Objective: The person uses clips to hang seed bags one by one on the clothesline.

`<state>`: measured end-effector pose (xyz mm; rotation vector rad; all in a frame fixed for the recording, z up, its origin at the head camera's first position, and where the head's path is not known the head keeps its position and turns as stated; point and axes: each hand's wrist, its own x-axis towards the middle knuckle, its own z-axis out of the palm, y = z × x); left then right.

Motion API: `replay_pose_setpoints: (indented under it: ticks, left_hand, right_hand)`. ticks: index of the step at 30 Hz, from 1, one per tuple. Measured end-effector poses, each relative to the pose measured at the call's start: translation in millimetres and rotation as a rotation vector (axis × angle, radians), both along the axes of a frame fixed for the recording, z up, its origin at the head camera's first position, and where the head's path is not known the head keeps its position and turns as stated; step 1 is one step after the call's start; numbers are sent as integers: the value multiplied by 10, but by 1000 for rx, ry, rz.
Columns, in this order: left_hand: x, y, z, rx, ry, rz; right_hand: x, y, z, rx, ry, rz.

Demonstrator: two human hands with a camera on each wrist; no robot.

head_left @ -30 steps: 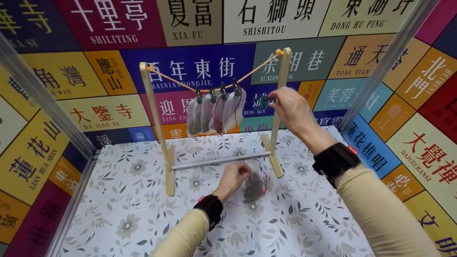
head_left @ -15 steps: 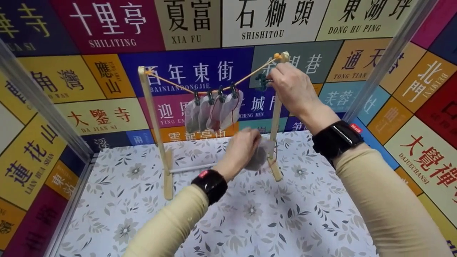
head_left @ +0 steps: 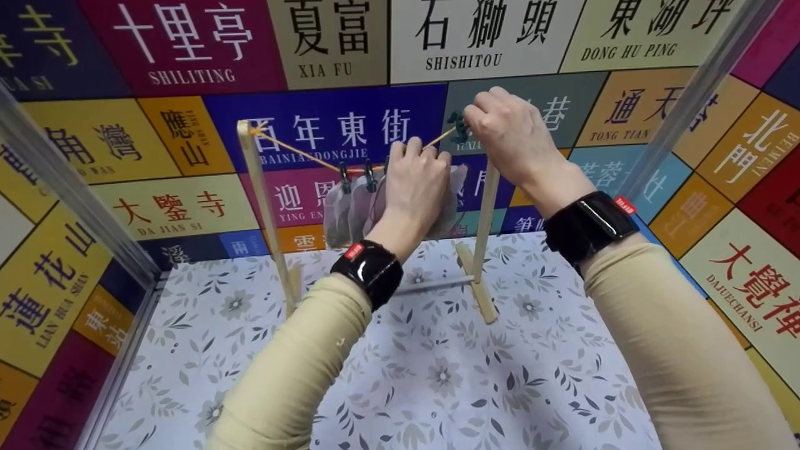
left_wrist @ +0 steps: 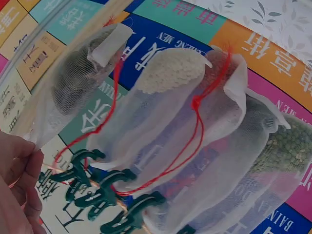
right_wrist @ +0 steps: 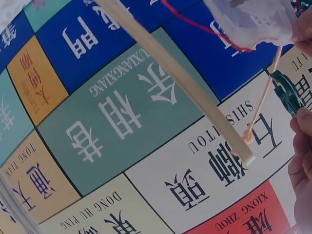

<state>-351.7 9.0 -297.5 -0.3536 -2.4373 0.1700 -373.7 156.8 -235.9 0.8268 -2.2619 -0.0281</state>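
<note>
My left hand [head_left: 417,181] pinches the top edge of a white mesh drawstring bag [left_wrist: 78,73] with dark contents and a red string, raised beside the orange cord [head_left: 294,147]. My right hand [head_left: 509,134] pinches a dark green clip [right_wrist: 287,92] close by the cord, near its right end. Other mesh bags hang from the cord by green clips [left_wrist: 83,170]: one holds white grains [left_wrist: 173,70], one reddish contents [left_wrist: 222,68], another green beans [left_wrist: 287,151]. In the head view my left hand hides part of this row.
Two wooden posts, left [head_left: 250,162] and right [head_left: 489,219], carry the cord, and a pale rod [head_left: 437,284] joins them low down. A floral cloth [head_left: 444,375] lies under the stand. Behind it rises a panel wall of colourful signs [head_left: 337,37].
My left hand has lifted the bag from low over the cloth up to the cord. My right hand has risen with the clip to the cord's right part.
</note>
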Motion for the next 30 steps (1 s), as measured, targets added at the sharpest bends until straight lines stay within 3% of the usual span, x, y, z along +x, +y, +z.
replay_pose_setpoints:
  ticks: [7,15,20,26,30]
  left_hand:
    - [-139,-56,-53,-15,43,11]
    - [-281,-91,-44,23,23,71]
    - [-351,-95,-60,135,68,77]
    - [-414,-103,-86,306,98,-21]
    - [-449,-127,-130,388,86,-54]
  right_hand:
    - [-64,-13,18,78,-9,-16]
    - [-89,-32,4,62,-161,14]
    - [-119,1,-27,1,-186,48]
    - [-171,2,-98,4,-178,52]
    - [-227,0,-145,77,-181,46]
